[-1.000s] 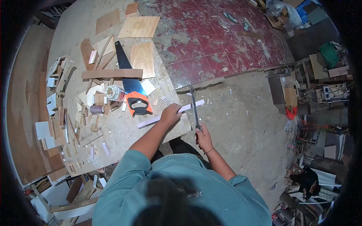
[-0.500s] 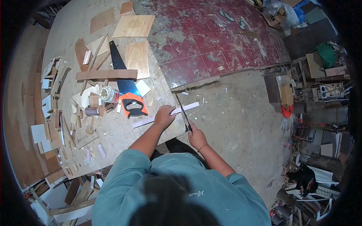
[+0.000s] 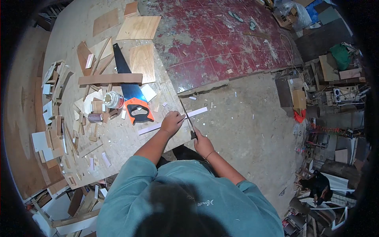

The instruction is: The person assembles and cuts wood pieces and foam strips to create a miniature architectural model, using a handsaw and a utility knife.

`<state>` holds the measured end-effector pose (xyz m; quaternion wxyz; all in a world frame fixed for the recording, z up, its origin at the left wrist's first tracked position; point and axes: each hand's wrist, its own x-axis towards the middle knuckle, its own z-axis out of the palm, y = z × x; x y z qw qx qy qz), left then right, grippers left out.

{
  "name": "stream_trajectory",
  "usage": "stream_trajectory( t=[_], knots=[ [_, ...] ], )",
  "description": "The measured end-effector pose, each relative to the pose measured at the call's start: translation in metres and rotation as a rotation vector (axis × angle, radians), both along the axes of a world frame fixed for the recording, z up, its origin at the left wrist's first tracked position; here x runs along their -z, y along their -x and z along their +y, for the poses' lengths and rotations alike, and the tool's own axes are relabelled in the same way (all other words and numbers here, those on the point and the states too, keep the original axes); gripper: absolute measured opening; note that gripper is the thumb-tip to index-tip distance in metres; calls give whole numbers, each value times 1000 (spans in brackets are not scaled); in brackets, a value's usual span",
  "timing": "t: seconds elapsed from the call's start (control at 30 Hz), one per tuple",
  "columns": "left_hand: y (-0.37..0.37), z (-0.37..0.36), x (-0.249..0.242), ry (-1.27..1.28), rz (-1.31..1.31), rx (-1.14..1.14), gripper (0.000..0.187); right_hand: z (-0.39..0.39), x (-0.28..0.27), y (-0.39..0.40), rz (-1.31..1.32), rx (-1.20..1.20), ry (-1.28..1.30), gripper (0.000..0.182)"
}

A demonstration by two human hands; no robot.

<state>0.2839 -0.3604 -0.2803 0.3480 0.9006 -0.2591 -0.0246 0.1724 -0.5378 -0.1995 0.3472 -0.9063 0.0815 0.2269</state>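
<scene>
My left hand is closed on a thin white strip, holding it down near the table edge. The strip's far end sticks out past the edge, over the floor. My right hand grips the dark handle of a narrow hand saw. Its thin blade lies across the strip, just right of my left fingers. An orange-handled saw rests on the table beyond my left hand, with a brown wooden strip across its blade. Beside it stands an open glass jar.
Wood offcuts and white scraps cover the left of the worktable. Plywood pieces lie at its far end. White bits dot the concrete floor. A red tiled floor begins farther off; clutter lines the right.
The narrow saw and my right hand have shifted slightly left, and the blade still crosses the strip. My left hand and the strip stay in nearly the same place.
</scene>
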Motion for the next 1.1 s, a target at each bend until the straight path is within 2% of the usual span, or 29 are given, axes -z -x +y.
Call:
stream_trajectory(
  t=[0.37, 0.63, 0.83, 0.9, 1.03, 1.1],
  knots=[
    [-1, -8, 3, 27, 25, -33, 18, -7, 2, 1, -75, -119, 117, 56],
    [3, -10, -4, 29, 29, -78, 17, -2, -19, -14, 39, -194, 241, 55],
    [7, -9, -12, -21, 37, -100, 18, 4, -17, -11, 23, -212, 255, 56],
    [7, -7, -12, -40, 118, -96, 21, 9, -18, -11, 36, -213, 263, 57],
    [5, -9, -13, 31, 110, -177, 25, 12, -22, -14, 52, -216, 285, 57],
    [3, -7, -10, -4, 114, -105, 28, 12, -28, -17, 63, -223, 288, 56]
  ],
)
